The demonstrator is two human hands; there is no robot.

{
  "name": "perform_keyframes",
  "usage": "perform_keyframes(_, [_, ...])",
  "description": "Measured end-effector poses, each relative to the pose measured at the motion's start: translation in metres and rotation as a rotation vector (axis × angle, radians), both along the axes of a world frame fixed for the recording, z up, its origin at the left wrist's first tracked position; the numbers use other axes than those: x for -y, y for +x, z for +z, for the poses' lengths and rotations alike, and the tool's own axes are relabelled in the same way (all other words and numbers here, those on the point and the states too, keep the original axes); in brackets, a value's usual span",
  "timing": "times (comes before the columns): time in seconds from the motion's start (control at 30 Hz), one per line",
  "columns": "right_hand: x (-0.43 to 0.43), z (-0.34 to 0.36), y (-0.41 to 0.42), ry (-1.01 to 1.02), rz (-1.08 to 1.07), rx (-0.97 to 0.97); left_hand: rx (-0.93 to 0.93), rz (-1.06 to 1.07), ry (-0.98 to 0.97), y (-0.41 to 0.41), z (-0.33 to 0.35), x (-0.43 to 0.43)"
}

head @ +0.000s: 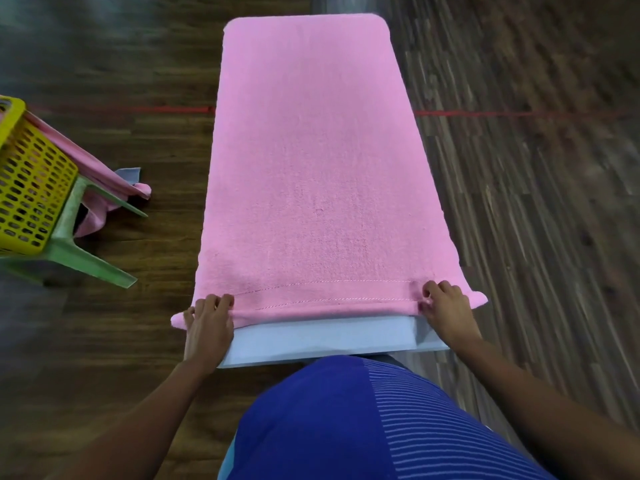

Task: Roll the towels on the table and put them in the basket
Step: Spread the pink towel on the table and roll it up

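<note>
A pink towel (311, 161) lies spread flat along the narrow white table (322, 336), covering nearly all of it. Its near hem is folded over once into a thin first turn. My left hand (207, 327) grips that folded edge at its left end, fingers curled over it. At the right end my right hand (446, 310) pinches the same edge. A yellow perforated basket (31, 188) stands at the far left on a green plastic stool (79, 251), with another pink towel (100, 174) hanging out of it.
Dark wooden floor surrounds the table on both sides. A red line (502, 114) runs across the floor behind the table. A bit of light blue cloth (130, 174) shows by the hanging towel. My blue striped shirt fills the bottom centre.
</note>
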State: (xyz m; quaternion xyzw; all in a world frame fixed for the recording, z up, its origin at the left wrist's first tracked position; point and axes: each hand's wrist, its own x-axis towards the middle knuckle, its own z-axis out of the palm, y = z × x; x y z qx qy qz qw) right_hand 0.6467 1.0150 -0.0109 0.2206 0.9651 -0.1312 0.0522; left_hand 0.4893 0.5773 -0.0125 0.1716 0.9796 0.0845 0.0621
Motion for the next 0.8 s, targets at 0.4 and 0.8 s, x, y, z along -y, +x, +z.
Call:
perform_keyframes(0.4, [0.017, -0.014, 0.021, 0.051, 0.097, -0.069, -0.020, -0.156, -0.008, 0.012, -0.003, 0.000])
perform_keyframes(0.8, [0.004, 0.006, -0.003, -0.032, 0.021, 0.110, 0.066, -0.152, -0.064, -0.001, 0.011, -0.001])
